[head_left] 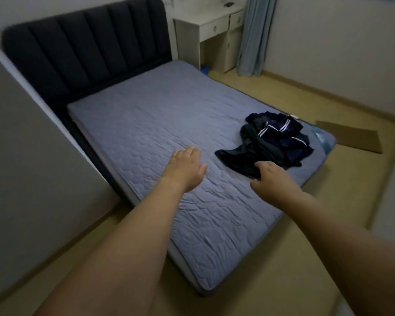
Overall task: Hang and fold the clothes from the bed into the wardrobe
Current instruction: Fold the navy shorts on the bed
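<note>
Evidently first pickup: left hand [184, 166] open over bed [151, 124], right hand [270, 179] loosely curled, empty, reaching clothes [271, 144] at 2 o'clock; next, grasp one garment.

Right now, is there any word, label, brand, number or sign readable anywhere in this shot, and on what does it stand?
None can be read.
Pile of dark clothes on the bed: white stripes only, no lettering visible.
Small white tag at the pile's far edge: too small and blurred to read.
Small dark object on the desk: too small to tell.
</note>
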Available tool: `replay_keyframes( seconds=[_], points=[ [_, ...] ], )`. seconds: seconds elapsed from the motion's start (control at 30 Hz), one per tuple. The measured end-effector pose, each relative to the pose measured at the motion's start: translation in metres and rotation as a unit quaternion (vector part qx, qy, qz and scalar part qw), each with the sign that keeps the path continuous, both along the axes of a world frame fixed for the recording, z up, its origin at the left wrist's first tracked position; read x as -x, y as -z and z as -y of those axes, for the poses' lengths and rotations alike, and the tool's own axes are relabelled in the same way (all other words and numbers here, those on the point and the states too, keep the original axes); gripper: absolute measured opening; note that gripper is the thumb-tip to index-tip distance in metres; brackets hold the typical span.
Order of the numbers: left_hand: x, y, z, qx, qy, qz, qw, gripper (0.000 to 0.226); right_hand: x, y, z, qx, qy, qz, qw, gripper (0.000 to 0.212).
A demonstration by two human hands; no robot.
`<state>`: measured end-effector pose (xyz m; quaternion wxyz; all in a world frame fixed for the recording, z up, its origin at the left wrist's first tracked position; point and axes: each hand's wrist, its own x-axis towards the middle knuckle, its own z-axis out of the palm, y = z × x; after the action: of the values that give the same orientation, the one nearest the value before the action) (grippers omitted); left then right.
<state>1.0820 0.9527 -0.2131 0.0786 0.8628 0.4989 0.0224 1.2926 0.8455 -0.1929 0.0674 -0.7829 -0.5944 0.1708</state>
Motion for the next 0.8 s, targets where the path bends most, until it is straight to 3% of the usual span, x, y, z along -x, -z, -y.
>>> replay_keyframes(
  seconds=[0.17,0.6,0.8],
  points=[
    [-0.1,0.019,-0.05,0.029,-0.006,-0.01,1.0,0.059,-0.112,0.012,-0.049,0.016,0.003,0.0,1.0,0.038],
    [-0.279,0.128,-0.23,0.143,-0.076,0.026,0.986,0.054,-0.305,0.095,-0.25,0.096,-0.024,0.006,0.995,0.04],
    [-0.372,0.183,-0.316,0.184,-0.104,0.018,0.977,0.053,-0.416,0.161,-0.361,0.119,-0.031,-0.008,0.992,0.044]
  ],
)
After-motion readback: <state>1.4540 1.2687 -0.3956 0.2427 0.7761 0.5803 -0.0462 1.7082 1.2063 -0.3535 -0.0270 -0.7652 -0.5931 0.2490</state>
